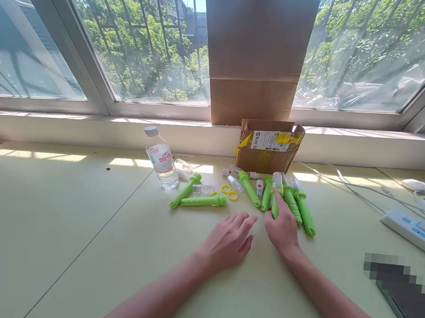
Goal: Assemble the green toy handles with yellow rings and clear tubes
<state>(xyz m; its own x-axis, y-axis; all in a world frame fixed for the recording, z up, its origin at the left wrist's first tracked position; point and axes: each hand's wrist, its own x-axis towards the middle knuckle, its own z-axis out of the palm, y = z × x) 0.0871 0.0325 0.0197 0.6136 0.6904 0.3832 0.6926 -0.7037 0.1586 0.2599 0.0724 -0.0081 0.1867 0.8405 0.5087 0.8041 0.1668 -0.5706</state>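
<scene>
My right hand (282,225) is closed around a green plastic handle with a clear cap (277,183), its index finger lying along the side. Several more green handles lie close about it, among them a clear-capped one (305,213) to the right and one (250,189) to the left. My left hand (229,235) rests on the table, fingers loosely bent and thumb apart, with nothing in it. Beyond it are two yellow rings (233,196), small clear tubes (236,183) and a small piece with a red dot (259,186). Two green handles (203,201) lie farther left beside a clear cap (202,190).
A water bottle (162,160) stands at the back left, near a crumpled clear wrapper (183,168). An open cardboard box (268,152) stands against the wall under the window. At right are a white power strip (413,231) with cables and a dark phone (406,301).
</scene>
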